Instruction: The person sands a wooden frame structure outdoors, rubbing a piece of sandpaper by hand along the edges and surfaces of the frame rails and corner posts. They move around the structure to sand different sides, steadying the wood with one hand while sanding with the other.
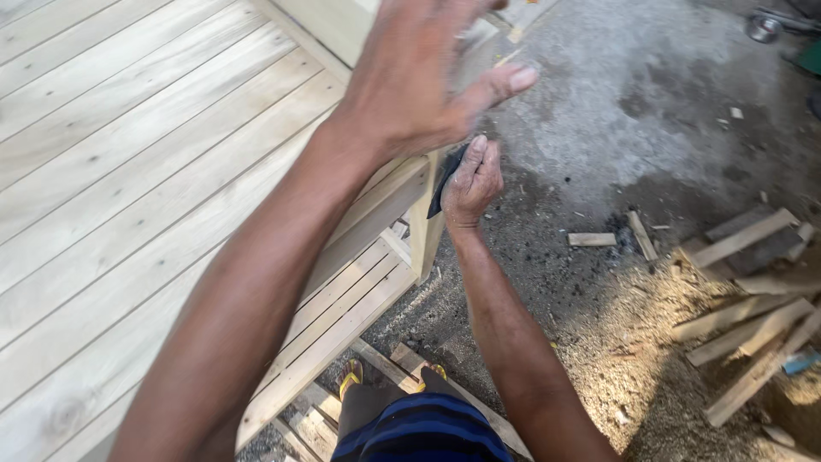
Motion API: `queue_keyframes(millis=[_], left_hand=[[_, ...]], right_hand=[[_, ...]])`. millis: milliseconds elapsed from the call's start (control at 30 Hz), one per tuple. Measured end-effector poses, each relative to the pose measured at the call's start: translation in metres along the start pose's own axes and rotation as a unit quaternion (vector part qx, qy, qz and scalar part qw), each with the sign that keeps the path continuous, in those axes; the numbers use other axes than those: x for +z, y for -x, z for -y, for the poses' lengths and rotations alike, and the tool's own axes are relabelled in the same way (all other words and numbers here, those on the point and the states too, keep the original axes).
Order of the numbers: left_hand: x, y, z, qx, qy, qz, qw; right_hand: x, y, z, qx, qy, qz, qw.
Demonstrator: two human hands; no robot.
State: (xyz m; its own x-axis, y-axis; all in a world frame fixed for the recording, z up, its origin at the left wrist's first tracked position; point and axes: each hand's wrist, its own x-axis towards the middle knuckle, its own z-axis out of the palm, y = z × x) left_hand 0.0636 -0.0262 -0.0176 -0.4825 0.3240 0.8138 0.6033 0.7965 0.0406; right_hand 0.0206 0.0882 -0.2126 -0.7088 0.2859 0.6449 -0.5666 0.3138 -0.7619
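The left hand [419,77] was raised close to the camera, blurred, palm down w/ fingers together and thumb stuck out to the right; it gripped nothing I could see, though whether its fingertips touched the wood beyond couldn't be told (top of frame cut them off). The right hand [473,182] sat lower and just right of the left wrist, fingers curled and pressed onto a dark pad [445,181] (prob. sandpaper, too dark to be sure), holding it flat against the corner post [425,235] of a pale slatted frame [128,197]. So the pad was trapped betw. right palm and post, just under the left thumb.

The frame's planks spread wide to the left of both forearms, bare wood w/ small nail dots. Under the right hand, a lower shelf [351,299] of thinner slats ran down toward the person's feet in yellow sandals [349,375], and blue striped shorts [423,432] showed at the bottom edge.

Right of the right arm lay a concrete floor [633,111], dusty, w/ sawdust nearer the body. Well right of that hand: a pile of wood offcuts [753,334], plus one short block [592,239] lying apart, nearer the hand.
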Motion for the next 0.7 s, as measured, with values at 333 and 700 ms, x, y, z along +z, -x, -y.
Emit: queue_keyframes(millis=[333, 700], left_hand=[[0.095, 0.031, 0.043, -0.007, -0.071, -0.041, 0.997], [0.109, 0.065, 0.051, -0.075, -0.028, -0.126, 0.989]], right_hand=[[0.023, 0.017, -0.042, 0.134, 0.078, -0.062, 0.986], [0.046, 0.027, -0.028, 0.198, 0.151, -0.13, 0.96]])
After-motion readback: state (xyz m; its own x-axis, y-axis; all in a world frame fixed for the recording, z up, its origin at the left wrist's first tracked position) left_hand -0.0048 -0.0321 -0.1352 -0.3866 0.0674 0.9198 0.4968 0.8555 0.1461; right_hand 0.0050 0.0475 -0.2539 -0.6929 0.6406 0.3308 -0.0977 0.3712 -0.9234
